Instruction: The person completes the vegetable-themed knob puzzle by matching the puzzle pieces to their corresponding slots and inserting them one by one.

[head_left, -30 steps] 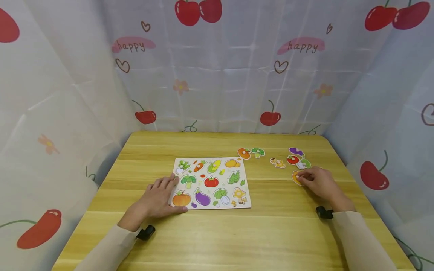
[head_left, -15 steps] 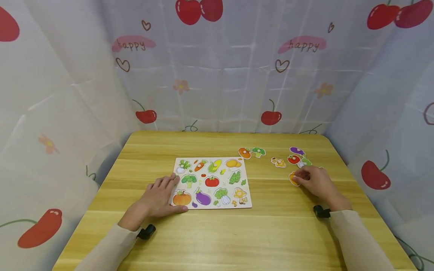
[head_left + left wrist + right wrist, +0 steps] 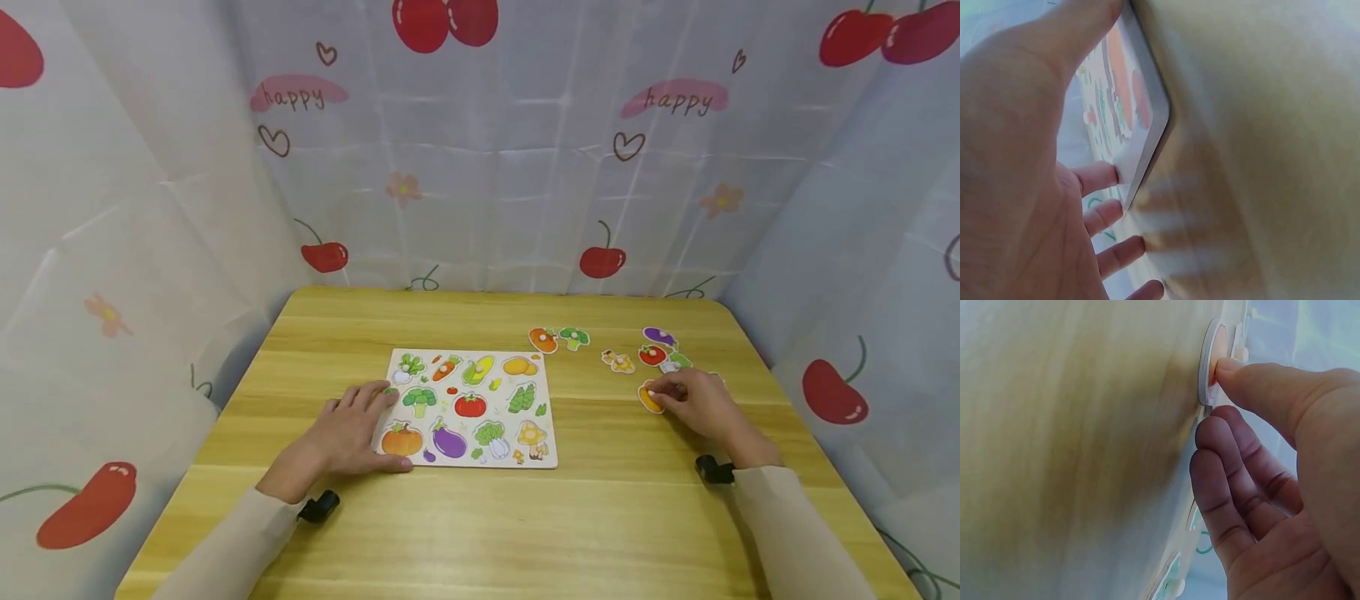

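A pale puzzle board [image 3: 504, 425] printed with vegetables lies on the table left of centre. My left hand [image 3: 341, 437] rests along its left side, fingers over the edge and thumb by the near corner. In the left wrist view, its fingers [image 3: 1102, 215] are spread at the board's rim. Over on the right, my right hand [image 3: 701, 404] pinches an oval orange-yellow knobbed puzzle piece [image 3: 648, 398]. The right wrist view has the thumb [image 3: 1244, 378] on the face of that piece; the knob is hidden by the hand. Carrot, corn and radish pieces with white knobs sit in the board's top row.
Beyond the right hand lie an eggplant piece [image 3: 659, 336], a tomato piece [image 3: 651, 356] and a cabbage piece [image 3: 678, 361]. A mushroom piece [image 3: 618, 361] lies left of them. Behind the board are a pumpkin piece [image 3: 542, 339] and a broccoli piece [image 3: 574, 337]. Printed curtains surround the table.
The right hand has shifted slightly left with the orange-yellow puzzle piece, then stayed about there. The left hand keeps its place on the board.
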The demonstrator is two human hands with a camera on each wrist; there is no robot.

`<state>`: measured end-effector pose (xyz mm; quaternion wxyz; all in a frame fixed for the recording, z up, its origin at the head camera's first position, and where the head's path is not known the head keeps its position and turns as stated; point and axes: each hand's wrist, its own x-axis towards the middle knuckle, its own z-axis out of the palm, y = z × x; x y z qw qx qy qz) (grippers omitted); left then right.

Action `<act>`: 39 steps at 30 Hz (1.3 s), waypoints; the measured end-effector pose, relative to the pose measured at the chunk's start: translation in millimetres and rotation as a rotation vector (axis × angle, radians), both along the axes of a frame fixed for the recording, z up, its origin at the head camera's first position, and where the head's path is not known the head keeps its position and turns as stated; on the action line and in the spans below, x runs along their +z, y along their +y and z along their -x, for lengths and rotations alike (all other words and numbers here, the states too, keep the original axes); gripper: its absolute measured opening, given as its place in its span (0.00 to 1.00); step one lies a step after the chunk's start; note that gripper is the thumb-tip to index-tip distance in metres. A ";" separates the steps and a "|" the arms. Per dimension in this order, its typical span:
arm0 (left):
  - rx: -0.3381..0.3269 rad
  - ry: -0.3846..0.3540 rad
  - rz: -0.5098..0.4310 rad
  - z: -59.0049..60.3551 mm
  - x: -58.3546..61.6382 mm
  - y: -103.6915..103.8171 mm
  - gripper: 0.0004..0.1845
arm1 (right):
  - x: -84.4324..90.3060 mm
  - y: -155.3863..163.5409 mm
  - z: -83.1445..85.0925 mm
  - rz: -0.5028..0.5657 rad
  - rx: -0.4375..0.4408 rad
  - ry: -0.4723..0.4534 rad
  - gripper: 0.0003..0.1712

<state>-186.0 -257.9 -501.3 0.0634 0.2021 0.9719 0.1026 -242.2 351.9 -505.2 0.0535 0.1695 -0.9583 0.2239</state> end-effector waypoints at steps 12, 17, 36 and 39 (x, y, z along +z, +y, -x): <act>-0.036 -0.031 -0.053 7.1 0.4 -3.9 0.65 | -1.9 2.1 -2.1 -0.010 -0.026 0.052 0.06; -0.043 -0.031 -0.064 8.5 -1.2 -4.4 0.65 | 2.9 -3.0 -1.4 0.001 -0.036 0.061 0.07; -0.047 -0.038 -0.051 5.6 -1.3 -4.7 0.66 | 2.6 -32.0 -1.8 0.133 -0.084 0.075 0.08; -0.042 -0.047 -0.051 5.0 -2.2 -4.8 0.67 | 2.1 -37.8 -0.7 0.141 -0.079 0.087 0.08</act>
